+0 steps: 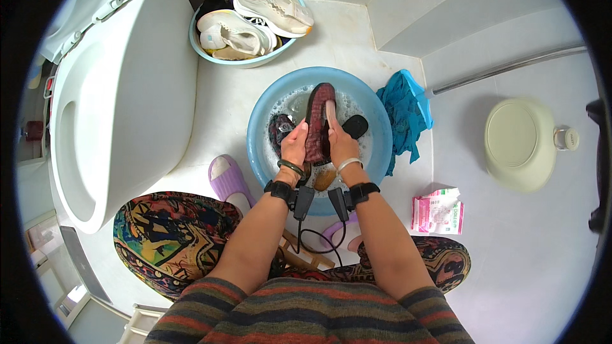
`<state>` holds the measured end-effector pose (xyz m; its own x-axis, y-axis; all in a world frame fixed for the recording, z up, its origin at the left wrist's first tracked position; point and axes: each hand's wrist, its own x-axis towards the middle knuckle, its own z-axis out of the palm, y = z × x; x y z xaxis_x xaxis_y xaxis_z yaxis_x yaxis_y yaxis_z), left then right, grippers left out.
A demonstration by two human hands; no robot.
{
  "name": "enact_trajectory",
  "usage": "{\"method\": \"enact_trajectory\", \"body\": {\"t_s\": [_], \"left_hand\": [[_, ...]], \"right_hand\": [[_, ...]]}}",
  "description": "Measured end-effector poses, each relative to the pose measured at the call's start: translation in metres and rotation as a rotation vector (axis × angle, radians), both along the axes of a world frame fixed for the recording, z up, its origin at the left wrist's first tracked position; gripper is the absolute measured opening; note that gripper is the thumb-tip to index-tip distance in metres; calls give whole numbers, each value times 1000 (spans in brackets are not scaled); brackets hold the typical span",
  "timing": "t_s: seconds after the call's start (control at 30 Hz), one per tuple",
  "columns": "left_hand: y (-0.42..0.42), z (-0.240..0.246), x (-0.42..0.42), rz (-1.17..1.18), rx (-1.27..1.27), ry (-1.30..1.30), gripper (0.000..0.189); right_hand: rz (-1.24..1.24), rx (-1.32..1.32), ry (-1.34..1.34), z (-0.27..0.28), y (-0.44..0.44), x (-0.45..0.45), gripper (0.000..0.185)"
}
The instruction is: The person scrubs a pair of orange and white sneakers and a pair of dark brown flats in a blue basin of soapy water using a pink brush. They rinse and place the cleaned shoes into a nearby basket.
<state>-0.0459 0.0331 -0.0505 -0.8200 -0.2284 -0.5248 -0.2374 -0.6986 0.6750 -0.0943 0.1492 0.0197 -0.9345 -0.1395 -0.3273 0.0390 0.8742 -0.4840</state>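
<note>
Over a blue plastic basin of sudsy water, my left hand grips the left edge of a dark red fabric shoe, its toe pointing away from me. My right hand holds a pale, narrow object, perhaps a brush handle, against the shoe's opening. Which end of it does the work is hidden. Another dark patterned shoe lies in the water at the left. A black object shows right of my right hand, and a brown oval object lies near the basin's front.
A second basin holds white sneakers at the back left. A toilet stands at the left. Teal cloth lies beside the blue basin's right side. A pink-and-white packet is at the right, before a wall with a metal rail.
</note>
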Motion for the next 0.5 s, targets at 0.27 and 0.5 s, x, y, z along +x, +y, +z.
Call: {"method": "enact_trajectory", "body": {"t_s": [0.27, 0.5], "left_hand": [[-24, 4, 2, -132, 207, -138, 42], [-33, -3, 18, -170, 420, -242, 38]], "right_hand": [[126, -47, -124, 79, 59, 61, 38], [469, 340, -403, 124, 54, 57, 34]]}}
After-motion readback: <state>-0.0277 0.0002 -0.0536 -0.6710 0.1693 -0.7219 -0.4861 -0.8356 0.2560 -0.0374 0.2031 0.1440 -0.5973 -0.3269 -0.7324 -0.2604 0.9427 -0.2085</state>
